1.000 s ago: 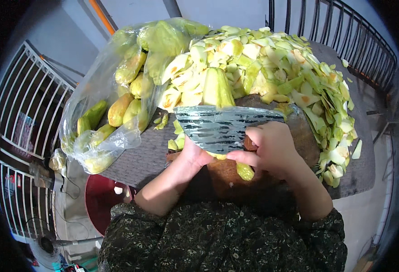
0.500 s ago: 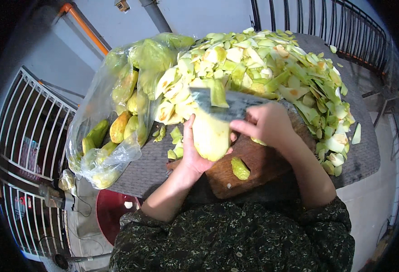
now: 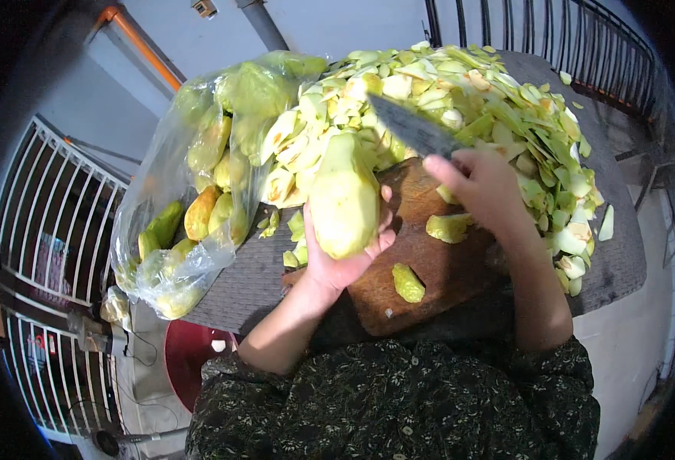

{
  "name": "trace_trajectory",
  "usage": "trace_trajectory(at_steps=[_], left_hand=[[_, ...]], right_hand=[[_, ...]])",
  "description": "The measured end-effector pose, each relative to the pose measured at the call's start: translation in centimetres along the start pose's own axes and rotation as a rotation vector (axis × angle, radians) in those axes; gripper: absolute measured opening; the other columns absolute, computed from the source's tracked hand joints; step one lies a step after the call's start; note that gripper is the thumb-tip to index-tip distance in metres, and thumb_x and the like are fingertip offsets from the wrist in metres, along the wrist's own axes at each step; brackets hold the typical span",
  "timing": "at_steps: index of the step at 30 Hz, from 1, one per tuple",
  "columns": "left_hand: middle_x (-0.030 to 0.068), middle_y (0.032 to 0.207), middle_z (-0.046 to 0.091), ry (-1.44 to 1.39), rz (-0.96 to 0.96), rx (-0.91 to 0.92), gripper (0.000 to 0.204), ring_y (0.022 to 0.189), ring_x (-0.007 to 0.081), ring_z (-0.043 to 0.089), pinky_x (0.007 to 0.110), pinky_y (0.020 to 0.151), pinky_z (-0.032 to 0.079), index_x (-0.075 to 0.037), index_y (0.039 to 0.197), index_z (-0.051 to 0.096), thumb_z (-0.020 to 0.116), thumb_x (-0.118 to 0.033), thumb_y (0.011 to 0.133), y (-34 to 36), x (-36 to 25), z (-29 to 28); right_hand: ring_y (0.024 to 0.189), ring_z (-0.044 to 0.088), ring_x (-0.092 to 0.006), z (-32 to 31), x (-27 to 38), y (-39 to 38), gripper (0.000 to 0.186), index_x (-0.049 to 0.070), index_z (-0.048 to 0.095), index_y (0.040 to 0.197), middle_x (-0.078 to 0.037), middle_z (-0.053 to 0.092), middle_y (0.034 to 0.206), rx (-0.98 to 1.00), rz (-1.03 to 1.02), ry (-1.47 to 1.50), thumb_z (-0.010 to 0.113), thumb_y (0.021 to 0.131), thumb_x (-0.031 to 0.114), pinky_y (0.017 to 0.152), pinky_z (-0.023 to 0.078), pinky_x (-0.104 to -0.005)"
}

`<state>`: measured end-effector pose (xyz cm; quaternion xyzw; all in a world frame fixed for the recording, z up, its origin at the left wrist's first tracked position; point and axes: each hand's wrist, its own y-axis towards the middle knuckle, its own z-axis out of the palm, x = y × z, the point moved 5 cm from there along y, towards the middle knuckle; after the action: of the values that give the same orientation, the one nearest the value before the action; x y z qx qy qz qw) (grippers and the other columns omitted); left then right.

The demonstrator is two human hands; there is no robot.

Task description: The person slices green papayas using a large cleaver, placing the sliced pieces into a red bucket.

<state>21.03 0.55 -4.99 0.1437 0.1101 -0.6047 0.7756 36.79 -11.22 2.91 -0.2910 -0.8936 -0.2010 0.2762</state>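
A pale, pear-shaped fruit, by its look a peeled green papaya (image 3: pixel 345 203), rests in my left hand (image 3: pixel 343 267). The palm cups its broad lower end, fingers around the right side, and the narrow end points away from me. My right hand (image 3: pixel 483 188) is closed on the handle of a knife (image 3: pixel 414 129). Its wide, dark-stained blade slants up to the left, apart from the fruit and over the peel pile. Below the hands lies a wooden cutting board (image 3: pixel 445 287) with two rough yellow-green cut pieces, one (image 3: pixel 408 283) near the front and another (image 3: pixel 448 228) farther right.
A large heap of green and white peelings (image 3: pixel 498 138) covers the table's far and right parts. At left stands a clear plastic bag (image 3: pixel 192 184) of unpeeled green and orange-tinged fruits. A dark red basin (image 3: pixel 184 360) sits below the table's left front edge.
The knife has lifted off the fruit and swung to the right, its tip now angled up. The strip of peel that lay on the blade is gone from it. The fruit stays in my left hand.
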Motion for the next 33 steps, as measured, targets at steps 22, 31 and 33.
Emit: trace_trajectory(at_steps=[22, 31, 33], left_hand=[[0.0155, 0.120, 0.054, 0.161, 0.047, -0.178, 0.079, 0.101, 0.0329, 0.057, 0.046, 0.075, 0.053, -0.010, 0.133, 0.041, 0.039, -0.070, 0.080, -0.7, -2.0, -1.1], [0.0205, 0.118, 0.053, 0.110, -0.037, -0.128, 0.083, 0.089, 0.0321, 0.061, 0.046, 0.067, 0.056, -0.009, 0.132, 0.041, 0.039, -0.073, 0.078, -0.8, -0.6, 0.8], [0.0186, 0.120, 0.053, 0.080, -0.039, -0.108, 0.081, 0.092, 0.0312, 0.062, 0.048, 0.071, 0.055, -0.010, 0.131, 0.042, 0.038, -0.072, 0.080, -0.3, -1.0, 0.0]], right_hand=[[0.053, 0.060, -0.0326, 4.3, 2.8, -1.1, 0.069, 0.005, 0.061, 0.060, -0.014, 0.058, 0.055, 0.098, -0.331, -0.304, 0.053, 0.074, 0.071, 0.053, 0.047, -0.0421], [0.058, 0.058, -0.0316, 0.1, -4.4, 2.2, 0.067, 0.001, 0.060, 0.067, -0.016, 0.057, 0.059, -0.150, 0.056, 0.033, 0.051, 0.080, 0.066, 0.057, 0.044, -0.0410], [0.056, 0.057, -0.0322, 1.0, -2.4, 1.3, 0.065, 0.002, 0.058, 0.064, -0.015, 0.056, 0.058, -0.042, -0.065, 0.089, 0.054, 0.079, 0.065, 0.054, 0.043, -0.0401]])
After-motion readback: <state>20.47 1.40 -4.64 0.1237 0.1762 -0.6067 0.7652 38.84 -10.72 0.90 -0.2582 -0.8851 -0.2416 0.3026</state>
